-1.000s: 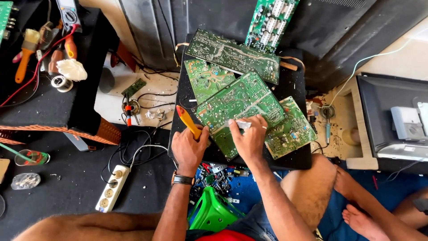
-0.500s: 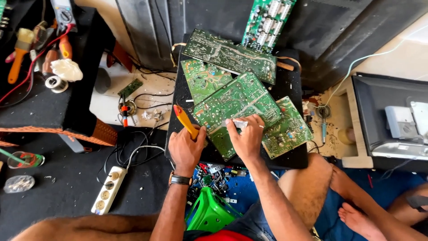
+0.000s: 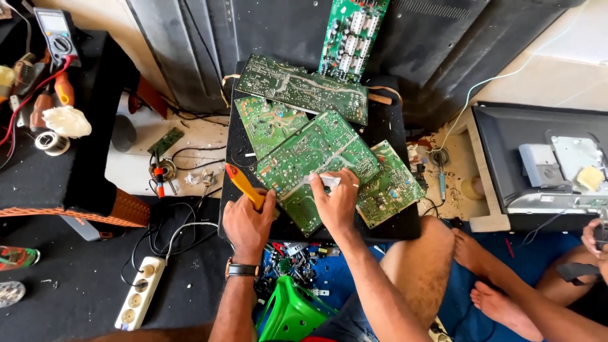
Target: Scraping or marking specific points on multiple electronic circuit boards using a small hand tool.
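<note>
Black work mat [image 3: 405, 218] carries stacked boards; left hand [image 3: 248, 218] grips yellow-handled screwdriver [image 3: 246, 186], right hand [image 3: 335, 201] pinches small white part [image 3: 322, 180] on top green circuit board [image 3: 316, 161]. Board likely light, stiff, fragile w/ sharp solder pts: hold by edges.

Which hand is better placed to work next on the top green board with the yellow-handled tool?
Probably the left hand. Its fingers already grip the yellow-handled tool at the edge of the top circuit board. The right hand rests on that board, pinching a small white piece, so it seems occupied.

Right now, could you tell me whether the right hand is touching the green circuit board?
Touching. The head view shows the right hand resting on the green circuit board, its fingers pressing a small white piece against it.
</note>
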